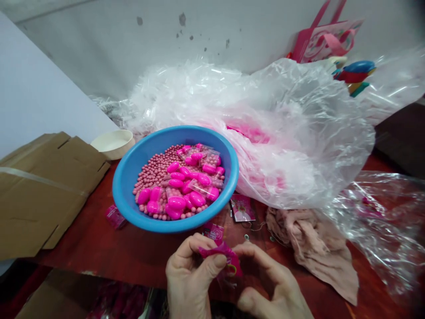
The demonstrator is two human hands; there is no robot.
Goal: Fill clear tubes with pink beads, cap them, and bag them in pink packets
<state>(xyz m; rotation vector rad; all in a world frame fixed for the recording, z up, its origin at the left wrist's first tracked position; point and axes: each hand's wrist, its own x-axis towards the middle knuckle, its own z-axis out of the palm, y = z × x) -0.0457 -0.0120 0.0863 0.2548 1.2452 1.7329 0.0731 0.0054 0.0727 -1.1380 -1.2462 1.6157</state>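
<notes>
My left hand (192, 274) pinches a small pink printed packet (229, 261) between thumb and fingers, just in front of the blue basin's near rim. Beside it, my right hand (272, 283) has its fingertips at the packet's right edge, with the thumb spread away from the index finger. A small yellow-green ring shape shows on or in the packet; I cannot tell which. Inside the blue basin (121, 199) lie many small pink beads (156, 170) and several clear tubes with bright pink rounded ends (175, 203). Another pink packet (215, 231) lies partly hidden behind my hands.
A large clear plastic bag (299, 133) with pink contents fills the back right. A crumpled beige cloth (308, 239) lies at right near a flat pink packet (243, 208). Cardboard (49, 190) and a white bowl (114, 144) stand left on the red table (109, 252).
</notes>
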